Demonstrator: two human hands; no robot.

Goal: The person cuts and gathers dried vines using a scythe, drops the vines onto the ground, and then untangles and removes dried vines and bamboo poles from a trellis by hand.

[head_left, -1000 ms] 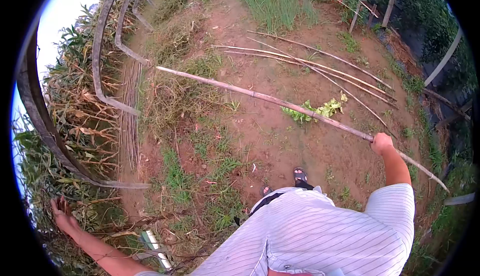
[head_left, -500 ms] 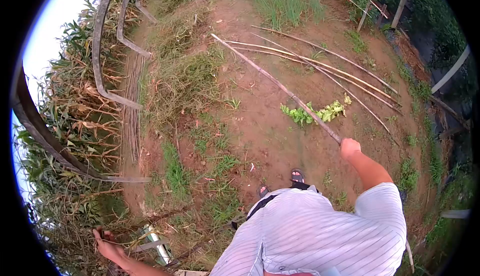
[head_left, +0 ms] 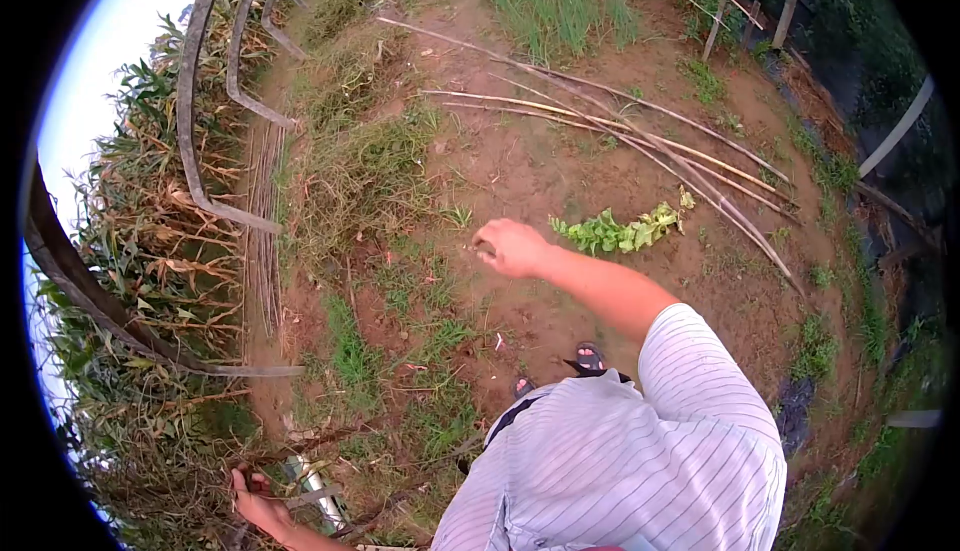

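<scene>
My right hand (head_left: 512,248) reaches over the bare soil in front of me, its fingers loosely curled with a gap to the thumb. I see nothing in it. Just right of that hand lies a row of pulled leafy greens (head_left: 620,231), some of them yellowing. Beyond, a long bamboo pole (head_left: 655,143) rests on the ground across several thinner poles (head_left: 560,106). Down at the lower left, my left hand (head_left: 260,504) is held beside a tangle of dry vines (head_left: 150,496). Its fingers are bent and apart, and no held object shows.
Curved grey posts (head_left: 190,131) rise along the left, before drying corn plants (head_left: 150,251). Thin sticks (head_left: 262,231) lie in a bundle beside heaped dry vines (head_left: 365,166). Green grass-like plants (head_left: 545,1) grow ahead. A pale tube (head_left: 318,491) is near my left hand.
My right hand has let go of the bamboo pole, which now lies across the others, and has swung left over the soil. My left hand has shifted slightly right.
</scene>
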